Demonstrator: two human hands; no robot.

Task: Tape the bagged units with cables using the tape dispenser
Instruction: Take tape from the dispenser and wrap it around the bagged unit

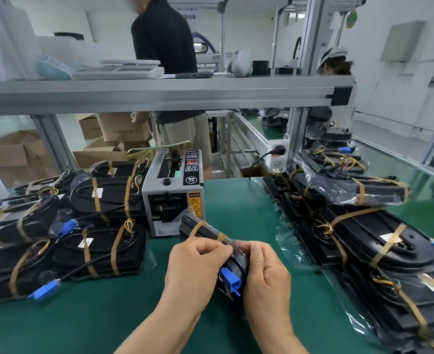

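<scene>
Holding one bagged unit [210, 233] up on its edge, we have it in both hands at the near middle of the green counter [236, 205]. It stands just near the front of the tape dispenser [172, 198].

Our left hand [198, 264] has its fingers [212, 249] curled in, and they pinch the top edge of the unit. Our right hand [267, 277] is curled round the other side, with its thumb pressed on the bag. The two hands meet at one spot on top. We think we are rubbing a strip of tape down there, but the strip is hidden under our fingers, so we cannot be sure.

Two brown strips [198, 228] already go round the far part of the unit. A blue plug [229, 279] on the cable sticks out at the near end, between our hands.

More bagged units lie in a pile on the left [103, 200] and a pile on the right [369, 238]. They have brown strips on them too.

So this one looks almost done. Next we should press the tape flat so the cable cannot slip. Then we can lay the unit on a pile and reach for a fresh strip. We cannot tell if a strip is waiting in the machine.
</scene>
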